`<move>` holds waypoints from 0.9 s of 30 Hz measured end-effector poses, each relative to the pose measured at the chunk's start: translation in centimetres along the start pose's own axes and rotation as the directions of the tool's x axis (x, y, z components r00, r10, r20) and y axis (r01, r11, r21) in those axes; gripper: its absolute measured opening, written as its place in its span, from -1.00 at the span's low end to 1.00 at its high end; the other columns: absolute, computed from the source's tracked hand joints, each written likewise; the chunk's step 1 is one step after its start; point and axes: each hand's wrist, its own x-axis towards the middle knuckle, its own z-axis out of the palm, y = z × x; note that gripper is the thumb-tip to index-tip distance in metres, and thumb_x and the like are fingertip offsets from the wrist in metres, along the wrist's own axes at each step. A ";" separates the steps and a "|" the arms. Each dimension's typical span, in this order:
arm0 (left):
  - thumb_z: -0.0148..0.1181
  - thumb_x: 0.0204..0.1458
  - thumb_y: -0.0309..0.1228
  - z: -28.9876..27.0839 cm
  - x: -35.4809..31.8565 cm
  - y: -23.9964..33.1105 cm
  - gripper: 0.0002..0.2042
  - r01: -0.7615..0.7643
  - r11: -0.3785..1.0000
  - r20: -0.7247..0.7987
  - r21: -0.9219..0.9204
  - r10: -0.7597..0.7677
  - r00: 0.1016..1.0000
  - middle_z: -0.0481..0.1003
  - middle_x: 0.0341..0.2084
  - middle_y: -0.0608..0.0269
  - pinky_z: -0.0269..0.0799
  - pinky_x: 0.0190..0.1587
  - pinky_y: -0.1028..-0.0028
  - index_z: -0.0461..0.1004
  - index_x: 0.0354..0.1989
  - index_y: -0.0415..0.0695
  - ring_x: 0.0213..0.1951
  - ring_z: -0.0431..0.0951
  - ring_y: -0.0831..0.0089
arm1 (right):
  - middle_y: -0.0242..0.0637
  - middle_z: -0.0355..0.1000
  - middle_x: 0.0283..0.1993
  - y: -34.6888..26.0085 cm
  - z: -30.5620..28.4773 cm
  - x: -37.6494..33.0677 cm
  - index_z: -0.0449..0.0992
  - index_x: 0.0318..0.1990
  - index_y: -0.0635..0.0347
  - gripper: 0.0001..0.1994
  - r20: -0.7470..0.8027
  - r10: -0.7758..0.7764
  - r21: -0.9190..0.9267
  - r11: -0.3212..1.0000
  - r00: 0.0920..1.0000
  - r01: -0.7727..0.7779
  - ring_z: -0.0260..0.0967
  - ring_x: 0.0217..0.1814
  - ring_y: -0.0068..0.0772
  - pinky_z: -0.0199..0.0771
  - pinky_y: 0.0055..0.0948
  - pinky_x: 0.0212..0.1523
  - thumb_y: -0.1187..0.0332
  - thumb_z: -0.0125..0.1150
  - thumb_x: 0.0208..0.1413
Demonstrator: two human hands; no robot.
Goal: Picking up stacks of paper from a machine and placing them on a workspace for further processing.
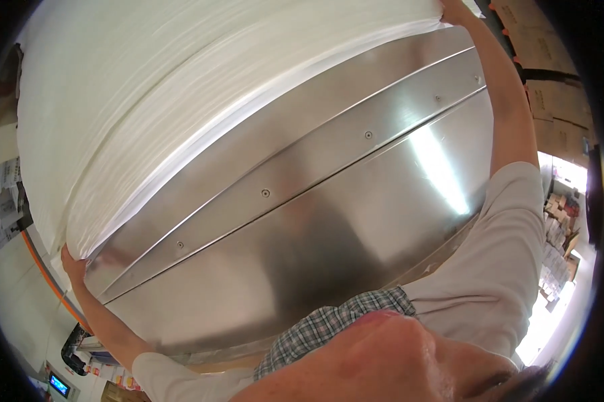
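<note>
"Holding what?"
"Left hand (75, 262) and right hand (455, 13) grip the near edge of the white sheet (181, 100); it's past the metal surface (355, 208)'s middle strip;"
"Room?"
"Open metal, toward its near edge."

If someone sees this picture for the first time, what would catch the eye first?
Probably the broad, wrinkled white sheet filling the upper left, its lower edge held by the left hand at the picture's left and the right hand at the top right. Next comes the shiny metal surface across the middle, with a glare streak on its right side.
</note>
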 end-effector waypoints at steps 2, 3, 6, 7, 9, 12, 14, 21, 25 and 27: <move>0.36 -0.51 -0.48 0.1 -0.5 -0.5 -0.26 -0.032 0.999 -0.084 0.027 0.034 0.996 0.29 -0.02 -0.01 0.19 0.08 0.19 0.23 0.04 -0.10 0.06 0.23 0.02 | -0.15 -0.02 0.23 -0.8 -0.5 -0.6 0.19 0.11 -0.18 -0.20 -0.054 0.113 0.112 0.988 0.992 -0.106 -0.09 0.25 0.09 0.03 -0.08 0.21 0.39 0.40 -0.46; 0.34 -0.47 -0.43 0.3 -0.2 0.0 -0.29 -0.077 0.996 -0.162 0.041 0.083 0.983 0.29 -0.02 -0.02 0.17 0.08 0.19 0.24 0.03 -0.10 0.06 0.22 0.01 | -0.15 -0.02 0.23 1.4 0.5 -0.9 0.19 0.11 -0.18 -0.20 -0.061 0.124 0.108 0.987 0.990 -0.117 -0.09 0.25 0.09 0.03 -0.08 0.21 0.39 0.40 -0.46; 0.34 -0.42 -0.32 3.6 1.4 3.2 -0.34 -0.033 0.995 -0.345 0.089 0.062 0.936 0.30 -0.04 -0.03 0.16 0.08 0.18 0.26 0.00 -0.11 0.05 0.24 0.01 | -0.10 -0.06 0.25 8.2 1.7 -3.2 0.21 0.09 -0.12 -0.26 -0.618 -0.300 0.656 0.312 0.727 0.687 -0.13 0.27 0.08 0.02 -0.08 0.21 0.36 0.37 -0.40; 0.34 -0.42 -0.32 1.3 0.1 1.6 -0.34 -0.001 0.992 -0.350 0.125 0.045 0.936 0.30 -0.04 -0.03 0.16 0.08 0.18 0.26 0.00 -0.11 0.05 0.24 0.01 | -0.07 -0.08 0.26 3.7 0.6 -2.3 0.22 0.07 -0.07 -0.29 -0.440 -0.048 0.535 0.788 0.897 0.305 -0.14 0.27 0.08 0.02 -0.09 0.21 0.34 0.37 -0.38; 0.35 -0.43 -0.36 -1.7 -0.6 0.6 -0.35 0.037 0.989 -0.454 0.141 0.031 0.891 0.31 -0.04 -0.01 0.16 0.08 0.19 0.27 -0.02 -0.12 0.04 0.24 0.01 | 0.00 -0.03 0.23 0.2 -2.7 -3.7 0.24 0.02 0.04 -0.37 -0.418 0.284 0.166 0.958 0.863 -0.234 -0.07 0.26 0.04 0.03 -0.11 0.20 0.32 0.34 -0.32; 0.36 -0.43 -0.39 -3.7 -1.0 1.4 -0.36 0.010 0.996 -0.471 0.086 0.032 0.882 0.32 -0.05 0.01 0.16 0.07 0.18 0.27 -0.04 -0.14 0.03 0.26 0.01 | 0.02 0.08 0.16 0.8 -5.3 -6.4 0.23 0.02 0.07 -0.37 -0.332 0.368 0.528 0.836 0.869 -0.152 0.04 0.21 -0.02 0.02 -0.13 0.20 0.29 0.34 -0.31; 0.36 -0.43 -0.40 -4.6 -1.9 3.3 -0.37 -0.029 0.999 -0.494 0.032 0.041 0.869 0.32 -0.05 0.02 0.16 0.07 0.18 0.27 -0.05 -0.15 0.02 0.26 0.02 | -0.06 0.16 0.14 4.9 -5.6 -8.6 0.18 0.12 -0.04 -0.20 -0.444 0.356 0.430 0.890 0.823 -0.153 0.10 0.19 -0.08 0.02 -0.07 0.20 0.24 0.43 -0.42; 0.35 -0.42 -0.36 -7.0 -13.7 -1.6 -0.33 -0.053 0.994 -0.515 0.098 0.096 0.852 0.25 0.02 -0.08 0.09 0.13 0.17 0.26 0.01 -0.12 0.09 0.20 -0.01 | -0.15 0.02 0.23 8.0 -2.7 -19.0 0.17 0.12 -0.04 -0.32 -0.556 0.074 -0.032 0.993 0.828 -0.110 -0.10 0.30 -0.09 -0.04 -0.06 0.20 0.42 0.26 -0.27; 0.32 -0.39 -0.33 -7.2 -24.0 -2.4 -0.32 -0.062 0.989 -0.441 0.134 0.116 0.890 0.19 0.07 -0.09 0.03 0.15 0.13 0.24 0.05 -0.07 0.13 0.14 0.00 | -0.10 0.03 0.21 3.7 0.7 -28.4 0.20 0.09 -0.03 -0.38 -0.496 0.133 0.072 0.991 0.858 -0.112 -0.13 0.32 -0.09 -0.06 -0.09 0.21 0.55 0.16 -0.25; 0.32 -0.40 -0.32 -6.0 -27.9 -1.5 -0.32 -0.076 0.986 -0.418 0.148 0.132 0.899 0.19 0.07 -0.08 0.02 0.16 0.13 0.24 0.05 -0.05 0.13 0.14 0.00 | -0.12 0.03 0.21 3.4 3.0 -33.2 0.20 0.09 -0.03 -0.40 -0.456 0.143 0.093 0.989 0.878 -0.113 -0.14 0.32 -0.11 -0.08 -0.11 0.22 0.60 0.08 -0.22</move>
